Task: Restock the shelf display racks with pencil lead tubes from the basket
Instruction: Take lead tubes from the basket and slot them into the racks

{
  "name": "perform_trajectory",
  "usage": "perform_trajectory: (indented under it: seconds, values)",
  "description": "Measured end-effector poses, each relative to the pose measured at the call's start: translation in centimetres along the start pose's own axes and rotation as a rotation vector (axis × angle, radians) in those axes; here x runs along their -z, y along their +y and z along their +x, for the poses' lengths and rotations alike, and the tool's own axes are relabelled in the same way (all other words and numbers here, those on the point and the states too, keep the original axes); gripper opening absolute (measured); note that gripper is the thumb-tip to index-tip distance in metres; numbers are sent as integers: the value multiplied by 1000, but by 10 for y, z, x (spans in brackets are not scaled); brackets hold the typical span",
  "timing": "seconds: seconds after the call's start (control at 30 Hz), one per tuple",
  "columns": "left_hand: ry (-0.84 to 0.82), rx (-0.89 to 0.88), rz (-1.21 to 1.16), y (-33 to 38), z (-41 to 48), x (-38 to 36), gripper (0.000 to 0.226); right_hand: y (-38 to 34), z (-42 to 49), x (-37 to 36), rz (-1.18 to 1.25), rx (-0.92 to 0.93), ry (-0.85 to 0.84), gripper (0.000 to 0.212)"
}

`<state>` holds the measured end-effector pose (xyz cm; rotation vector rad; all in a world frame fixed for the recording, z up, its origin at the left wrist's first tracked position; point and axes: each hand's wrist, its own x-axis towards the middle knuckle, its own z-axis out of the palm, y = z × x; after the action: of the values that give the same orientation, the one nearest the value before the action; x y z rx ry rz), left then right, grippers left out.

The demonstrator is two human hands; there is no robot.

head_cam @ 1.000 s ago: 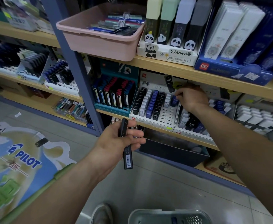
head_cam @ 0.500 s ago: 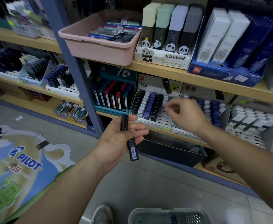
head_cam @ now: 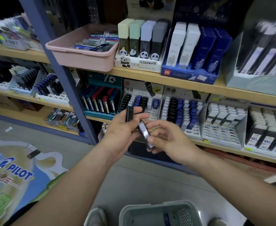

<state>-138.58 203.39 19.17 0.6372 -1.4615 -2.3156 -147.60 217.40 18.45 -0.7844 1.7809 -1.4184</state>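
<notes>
The slanted tube (head_cam: 144,133) of pencil lead sits in the gap between my two hands, in the air in front of the middle shelf (head_cam: 228,148) and well above the basket (head_cam: 152,205) at my feet. My right hand (head_cam: 169,141) pinches its lower end between thumb and curled fingers, while its upper end touches the fingertips of my left hand (head_cam: 121,131). That left hand also grips a second, upright tube (head_cam: 129,113), with thumb and fingers closed round its lower half. I judge this to be the hand-over step: one tube is passing to my right hand so it can go onto the shelf, and the other waits its turn. The display rack (head_cam: 156,114) just behind my hands stands at the front edge of the middle shelf, with black and blue tubes in its back rows and bare slots toward the front. Next I would need to free the slanted tube from my left fingers, turn it upright, match its colour to a row and seat it in a bare slot without knocking its neighbours.
</notes>
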Motion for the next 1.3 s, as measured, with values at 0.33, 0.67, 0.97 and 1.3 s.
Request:
perform_trajectory:
  seconds: [0.33, 0.67, 0.97, 1.3]
  values:
    - [12, 54, 304, -15, 4, -6, 18, 5, -1, 34, 62, -15, 20, 21]
    - [-58, -16, 361, -26, 12, -14, 12, 9, 1, 45, -110, 50, 43, 17]
    - [-46, -20, 391, -31, 19, -20, 14, 13, 3, 56, -91, -4, -95, 20]
    - [94, 108, 338, -19, 17, -2, 25, 17, 27, 61, -129, 74, 102, 42]
